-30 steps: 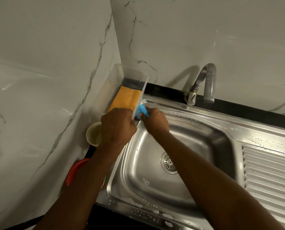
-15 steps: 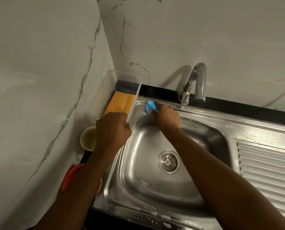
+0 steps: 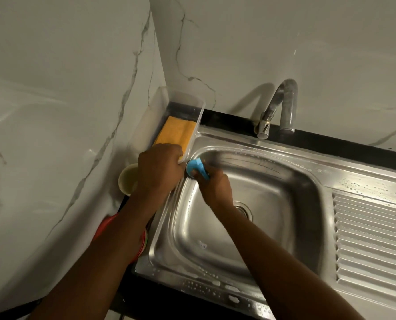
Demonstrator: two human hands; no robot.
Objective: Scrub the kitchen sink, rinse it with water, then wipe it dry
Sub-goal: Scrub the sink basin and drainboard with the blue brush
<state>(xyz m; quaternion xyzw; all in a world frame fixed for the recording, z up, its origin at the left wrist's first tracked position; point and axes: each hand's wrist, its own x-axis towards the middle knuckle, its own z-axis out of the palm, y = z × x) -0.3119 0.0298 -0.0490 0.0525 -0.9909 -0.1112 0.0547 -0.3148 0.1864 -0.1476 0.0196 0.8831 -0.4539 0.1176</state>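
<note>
My right hand (image 3: 213,184) has slid the blue scrubber (image 3: 196,168) back from near the tap (image 3: 278,107) to the 10 o'clock corner of the sink (image 3: 331,174). My fingers curl round it. So I am still scrubbing, not rinsing yet. My left hand (image 3: 160,167) grips the edge of the clear tub (image 3: 185,100), just at the scrubber's 9 o'clock. The tub, with an orange cloth (image 3: 176,133) inside, crowds this corner. A cup (image 3: 126,179) sits at its 8 o'clock.
</note>
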